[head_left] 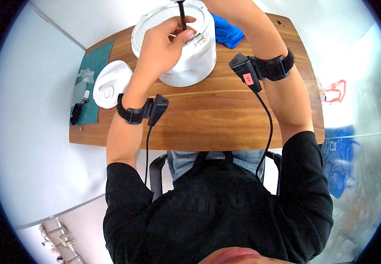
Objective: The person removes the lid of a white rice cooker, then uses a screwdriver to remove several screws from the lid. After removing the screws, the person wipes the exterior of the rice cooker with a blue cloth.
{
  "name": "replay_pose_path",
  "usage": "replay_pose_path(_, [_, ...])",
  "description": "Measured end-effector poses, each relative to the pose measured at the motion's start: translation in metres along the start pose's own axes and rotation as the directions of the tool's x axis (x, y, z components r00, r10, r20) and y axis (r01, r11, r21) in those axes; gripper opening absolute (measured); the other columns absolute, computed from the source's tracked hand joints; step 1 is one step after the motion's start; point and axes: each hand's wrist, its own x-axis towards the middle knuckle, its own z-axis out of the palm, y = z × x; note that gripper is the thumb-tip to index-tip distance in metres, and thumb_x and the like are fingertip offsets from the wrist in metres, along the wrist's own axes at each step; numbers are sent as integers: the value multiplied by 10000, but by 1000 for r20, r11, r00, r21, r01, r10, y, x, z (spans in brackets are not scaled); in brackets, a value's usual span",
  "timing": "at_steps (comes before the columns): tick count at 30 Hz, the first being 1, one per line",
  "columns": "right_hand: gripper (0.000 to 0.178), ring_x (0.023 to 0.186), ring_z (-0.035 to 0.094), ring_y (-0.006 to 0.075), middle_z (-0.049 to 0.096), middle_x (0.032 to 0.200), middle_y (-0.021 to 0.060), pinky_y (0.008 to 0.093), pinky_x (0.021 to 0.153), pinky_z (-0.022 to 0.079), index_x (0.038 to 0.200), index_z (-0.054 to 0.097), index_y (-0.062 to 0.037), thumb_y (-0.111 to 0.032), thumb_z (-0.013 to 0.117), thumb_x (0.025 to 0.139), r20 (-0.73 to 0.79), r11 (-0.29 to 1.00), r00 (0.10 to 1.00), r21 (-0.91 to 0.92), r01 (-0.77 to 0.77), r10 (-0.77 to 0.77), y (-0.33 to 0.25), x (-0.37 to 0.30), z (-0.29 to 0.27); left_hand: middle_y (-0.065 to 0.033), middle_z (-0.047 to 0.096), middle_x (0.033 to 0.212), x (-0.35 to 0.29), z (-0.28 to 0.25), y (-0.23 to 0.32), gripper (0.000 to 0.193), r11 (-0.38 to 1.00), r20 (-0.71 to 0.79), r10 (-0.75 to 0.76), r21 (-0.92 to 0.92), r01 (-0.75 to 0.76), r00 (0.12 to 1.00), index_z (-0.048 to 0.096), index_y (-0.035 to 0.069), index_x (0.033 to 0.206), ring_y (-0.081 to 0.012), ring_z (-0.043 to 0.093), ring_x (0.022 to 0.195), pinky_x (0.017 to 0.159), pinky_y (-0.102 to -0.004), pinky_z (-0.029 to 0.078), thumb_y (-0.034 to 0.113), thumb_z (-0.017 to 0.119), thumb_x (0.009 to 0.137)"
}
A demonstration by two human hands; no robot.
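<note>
Seated at a wooden table (212,114). Curled in about the lower end of a thin black rod (182,17) with the left hand (168,42), thumb and index finger close against it; cannot tell how tightly. Upward from this grip, along the rod: a pale end piece, cut off by the upper edge of view. Reaching in from the right of it with the right hand (219,6) — fingers out of view, so cannot tell whether clenched, released or around the rod's top.

Directly under the left grip: round white appliance (188,70), upright on the table. Just right of the fingertips, at its rim: white latch-like clip (200,42).

Right of the grip, past the appliance: crumpled blue cloth (228,33). Left of the grip and nearer the body: oval white lid (111,86) with a raised handle, lying partly over a green mat (105,55). Farther left on the mat: clear plastic wrap (86,75) and a black item (76,112), too small to name.

Behind the grip, on both wrists: black straps (135,115) carrying dark box-shaped units (157,110), with cables (269,119) trailing down toward the body. Well off to the right, beyond the table edge: blue bag (340,154).
</note>
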Motion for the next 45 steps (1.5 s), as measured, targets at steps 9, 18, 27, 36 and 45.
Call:
replay_pose_path(9, [293,678,593,159,655,745,107,321,605,481,1040,651,84,-123,785,882,-89,829,977,-517,-214,196,-37,-6,18,-77,764,799,2,-7,3,196,980,46,-130,157,121,990,740,14,944,-135,701,721,680,-275,528,205,778,917])
replay_pose_path(18, [401,713,631,182,680,812,142,326,625,501,1176,587,106,-112,774,895,-64,992,998,-126,-10,2,8,1,4,-88,768,821,1,-1,-6,162,993,-13,-33,-113,31,999,765,26,970,-143,709,723,663,-264,529,180,765,921])
replay_pose_path(27, [548,736,625,176,673,849,131,307,662,518,1234,519,120,-138,820,856,-191,812,957,-508,-288,220,-40,-3,19,-79,756,815,1,-3,-1,171,994,-25,-36,102,38,999,744,27,939,-150,682,697,666,-269,523,190,785,907])
replay_pose_path(36, [508,753,633,176,678,858,136,312,694,536,1207,544,120,-134,816,862,-233,936,967,-305,-173,103,-5,-1,11,-107,776,899,1,-4,-6,188,995,44,-73,-68,76,996,758,30,1055,-159,717,801,743,-305,556,153,772,913])
replay_pose_path(45, [493,765,631,184,675,875,134,331,687,532,1140,581,111,-168,847,832,-186,830,982,-550,-93,-13,-20,-5,11,-94,768,892,1,-4,0,187,998,42,-6,64,3,999,761,31,1050,-169,711,817,777,-303,548,148,779,906])
